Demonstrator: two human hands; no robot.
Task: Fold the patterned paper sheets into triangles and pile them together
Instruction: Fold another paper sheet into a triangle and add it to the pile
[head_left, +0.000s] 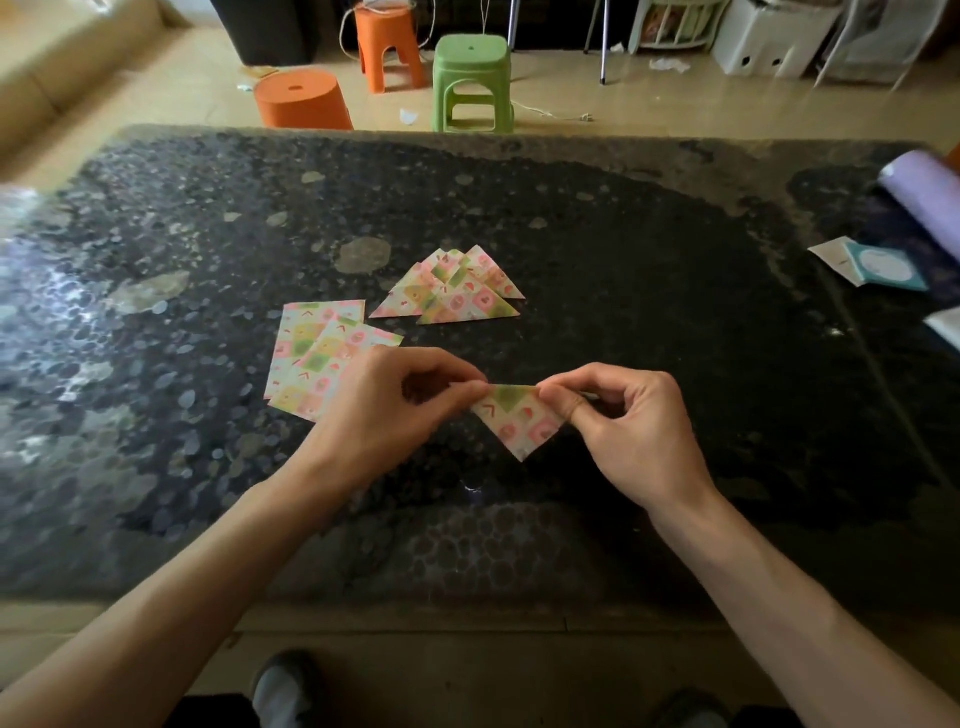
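Folded triangle (519, 422) held above the tabletop (675, 322), nearer the person than the triangle pile (457, 291). Left hand (384, 410) and right hand (631, 423) each pinch one end of its fold edge, apparently sharpening the crease. Unfolded sheets (317, 358) lie left of the pile.

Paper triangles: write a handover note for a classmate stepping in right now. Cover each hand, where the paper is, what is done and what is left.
Left hand: pinches the left corner of a folded triangle.
Right hand: pinches its right corner.
The triangle is held point down over the table.
Done: several triangles lie in a pile mid-table.
Left: add this triangle to the pile, then fold the flat sheets lying left of the pile, partly behind the left hand.
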